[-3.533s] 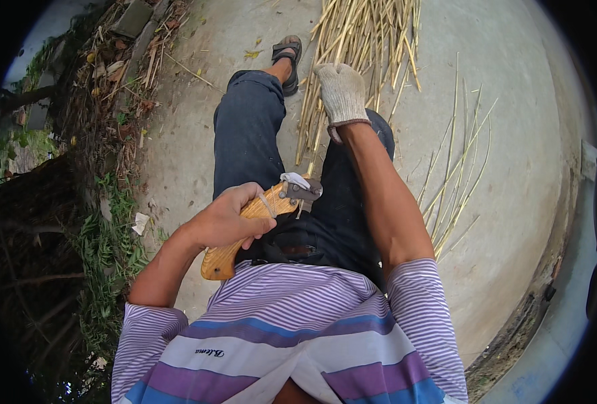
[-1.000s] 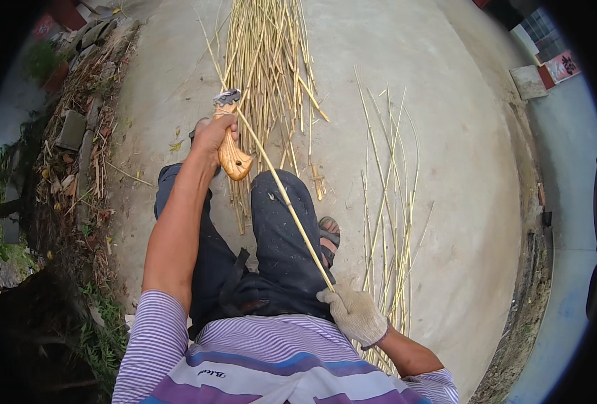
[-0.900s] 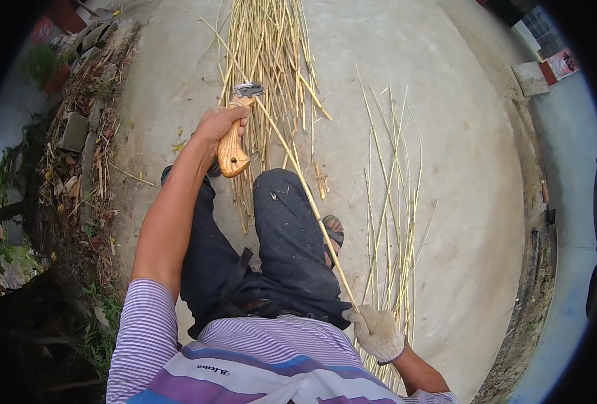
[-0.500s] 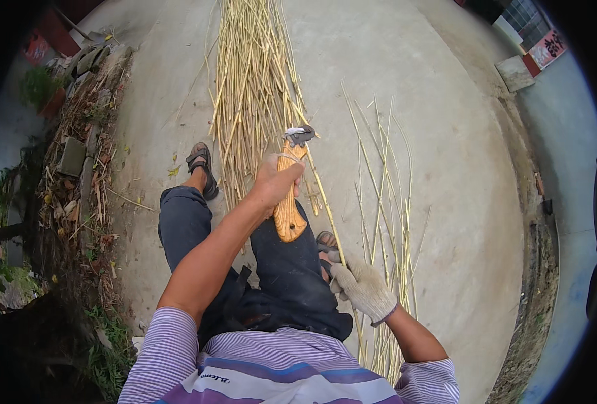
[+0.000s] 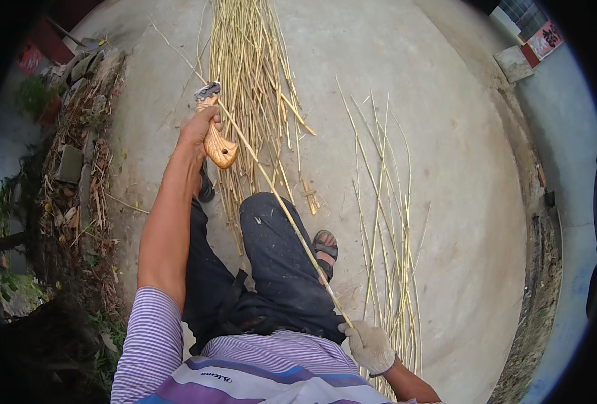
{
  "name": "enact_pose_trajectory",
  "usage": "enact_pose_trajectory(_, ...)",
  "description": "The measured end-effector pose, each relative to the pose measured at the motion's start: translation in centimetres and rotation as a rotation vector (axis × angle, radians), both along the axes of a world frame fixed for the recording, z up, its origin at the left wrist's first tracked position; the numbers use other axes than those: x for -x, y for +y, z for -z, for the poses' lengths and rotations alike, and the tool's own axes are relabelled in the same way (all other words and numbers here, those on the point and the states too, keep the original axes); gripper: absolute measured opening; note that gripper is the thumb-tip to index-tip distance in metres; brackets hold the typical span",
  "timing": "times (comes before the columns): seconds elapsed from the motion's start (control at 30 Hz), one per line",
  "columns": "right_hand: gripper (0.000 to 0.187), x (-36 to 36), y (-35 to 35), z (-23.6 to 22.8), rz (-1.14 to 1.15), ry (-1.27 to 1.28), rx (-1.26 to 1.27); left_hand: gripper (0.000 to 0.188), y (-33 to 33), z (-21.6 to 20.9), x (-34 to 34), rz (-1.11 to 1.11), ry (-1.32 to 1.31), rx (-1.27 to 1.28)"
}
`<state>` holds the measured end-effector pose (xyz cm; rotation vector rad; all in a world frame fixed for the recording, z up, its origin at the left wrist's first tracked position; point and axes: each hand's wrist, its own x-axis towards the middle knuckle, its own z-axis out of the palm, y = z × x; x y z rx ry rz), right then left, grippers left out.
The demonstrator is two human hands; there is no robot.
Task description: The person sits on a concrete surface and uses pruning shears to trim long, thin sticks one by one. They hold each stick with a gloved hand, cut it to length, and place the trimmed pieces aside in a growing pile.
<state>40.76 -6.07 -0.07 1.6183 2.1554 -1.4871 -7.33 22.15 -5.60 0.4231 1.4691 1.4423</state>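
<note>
My bare left hand (image 5: 197, 129) is closed around a wooden-handled tool (image 5: 220, 150) with a small dark metal head. A long thin yellowish stalk (image 5: 281, 204) slants across my thighs, passing by the tool's head and running on beyond it to the far left. In a pale knitted glove, my right hand (image 5: 370, 348) grips this stalk's near end beside my right hip. Whether the metal head bites into the stalk is too small to tell. A thick pile of similar stalks (image 5: 248, 87) lies in front of me, under and beyond the tool.
Several thinner stalks (image 5: 387, 236) lie on the concrete floor (image 5: 467, 222) to my right. Short cut pieces (image 5: 310, 196) lie near my sandalled foot (image 5: 325, 250). Rubble and dry litter (image 5: 76, 182) line the left edge, and a pale wall (image 5: 568, 161) stands at the right.
My left hand and the tool have moved forward and left, along the stalk. My right hand has drawn back toward my hip with the stalk's near end. The stalk now slants across my legs.
</note>
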Motion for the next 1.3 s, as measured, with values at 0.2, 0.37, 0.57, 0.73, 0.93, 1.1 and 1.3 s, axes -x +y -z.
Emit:
enact_pose_trajectory(0.2,0.028,-2.6,-1.2,2.0,0.096,0.091,0.127,0.01,-0.5,-0.1,-4.7,0.134,0.038,-0.045)
enact_pose_trajectory(0.37,0.032,6.8,10.3,0.5,0.304,0.218,0.097,0.014,-4.8,-0.6,-13.7,0.298,-0.073,-0.018)
enact_pose_trajectory(0.57,0.03,10.0,15.5,7.0,0.163,0.133,-0.358,0.018,-9.0,-1.0,-17.8,0.352,-0.04,0.01)
enact_pose_trajectory(0.73,0.027,6.5,8.6,4.2,0.084,0.148,-0.246,0.015,-5.2,1.8,-10.2,0.179,-0.135,-0.017)
enact_pose_trajectory(0.93,0.024,-3.9,-3.2,1.7,-0.033,0.001,-0.271,0.01,0.9,2.2,1.5,-0.001,0.033,0.016)
enact_pose_trajectory(1.1,0.028,-3.5,-3.0,1.9,0.093,0.017,-0.005,0.009,-0.5,-0.3,-6.1,0.1,0.05,-0.04)
enact_pose_trajectory(1.3,0.036,6.3,10.9,-0.2,0.316,0.193,0.015,0.016,-5.7,-1.3,-16.2,0.296,0.024,-0.015)
